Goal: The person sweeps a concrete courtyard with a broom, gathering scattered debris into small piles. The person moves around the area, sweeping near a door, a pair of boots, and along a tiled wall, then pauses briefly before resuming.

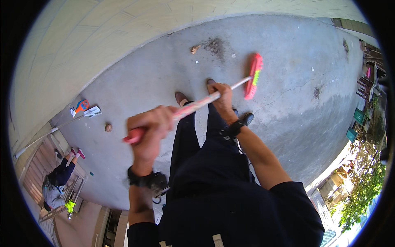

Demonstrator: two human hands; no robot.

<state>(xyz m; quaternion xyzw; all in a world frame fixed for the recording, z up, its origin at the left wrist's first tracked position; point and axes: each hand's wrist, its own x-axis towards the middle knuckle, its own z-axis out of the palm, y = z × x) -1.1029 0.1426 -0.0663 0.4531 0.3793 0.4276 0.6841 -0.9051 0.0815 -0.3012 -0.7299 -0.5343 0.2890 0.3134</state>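
My left hand (151,126) is wrapped around the red grip end of a long broom handle. Farther down the same pole, my right hand (221,98) holds the broom (199,105). Its red-pink broom head (253,75), with yellow-green bristles in the middle, is off to the right beyond my right hand. Whether the bristles touch the concrete floor (148,74) I cannot tell. Ahead of my brown shoes lie a patch of dark dirt (216,46), a crumpled brown scrap (195,49) and a few white bits.
Along the left wall (77,46) are an orange spray bottle (81,106) and a long-handled white tool (92,111). A brown lump (108,127) lies nearby. Another person (58,182) is by a bench at left. Dark shoes (247,118) show beside my right forearm. Green bins (359,116) stand far right.
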